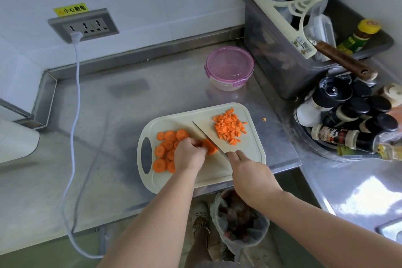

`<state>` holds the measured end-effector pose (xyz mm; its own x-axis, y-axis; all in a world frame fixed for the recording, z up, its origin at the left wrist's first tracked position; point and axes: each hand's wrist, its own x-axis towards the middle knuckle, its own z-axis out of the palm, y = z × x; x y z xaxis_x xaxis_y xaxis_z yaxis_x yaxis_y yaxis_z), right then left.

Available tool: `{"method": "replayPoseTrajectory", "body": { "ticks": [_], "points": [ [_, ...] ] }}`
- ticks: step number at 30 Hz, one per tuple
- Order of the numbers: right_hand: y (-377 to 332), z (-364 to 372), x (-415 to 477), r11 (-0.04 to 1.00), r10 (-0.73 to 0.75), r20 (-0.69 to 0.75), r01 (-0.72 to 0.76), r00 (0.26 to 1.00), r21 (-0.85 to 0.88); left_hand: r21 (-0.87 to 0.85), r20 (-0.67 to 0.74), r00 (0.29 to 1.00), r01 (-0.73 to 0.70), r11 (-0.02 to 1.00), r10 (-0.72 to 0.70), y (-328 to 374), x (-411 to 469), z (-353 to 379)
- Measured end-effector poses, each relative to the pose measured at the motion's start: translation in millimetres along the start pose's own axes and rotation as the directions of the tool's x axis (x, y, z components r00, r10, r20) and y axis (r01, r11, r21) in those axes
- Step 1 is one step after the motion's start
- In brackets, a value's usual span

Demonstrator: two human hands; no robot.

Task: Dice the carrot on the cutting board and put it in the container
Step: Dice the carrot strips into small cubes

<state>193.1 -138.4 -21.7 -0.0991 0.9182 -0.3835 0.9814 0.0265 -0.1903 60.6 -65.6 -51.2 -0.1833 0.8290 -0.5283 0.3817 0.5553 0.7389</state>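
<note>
Orange carrot slices (210, 146) sit stacked on the cutting board (250, 150), pinched by my left hand (190, 154); my right hand (250, 172) clenches the knife (208, 138). I'd curl that left hand back and cut even strips first.

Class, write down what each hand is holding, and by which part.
Right hand grips the knife by its handle. Left hand holds a stack of carrot slices on the cutting board, fingers curled over its left end.
</note>
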Motion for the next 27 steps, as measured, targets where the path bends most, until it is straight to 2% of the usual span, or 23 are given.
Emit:
{"method": "replayPoseTrajectory", "body": {
  "ticks": [8,27],
  "points": [
    [-4.1,-10.7,-3.2,0.987,-0.006,-0.001,0.006,1.0,-0.164,0.04,-0.02,1.0,-0.01,0.999,0.011,2.0,-0.7,-0.4],
    [-6.3,-8.0,-3.1,0.995,-0.017,0.026,0.019,1.0,-0.094,0.073,-0.011,1.0,-0.023,0.997,0.024,1.4,-0.9,-1.4]
  ]
}}
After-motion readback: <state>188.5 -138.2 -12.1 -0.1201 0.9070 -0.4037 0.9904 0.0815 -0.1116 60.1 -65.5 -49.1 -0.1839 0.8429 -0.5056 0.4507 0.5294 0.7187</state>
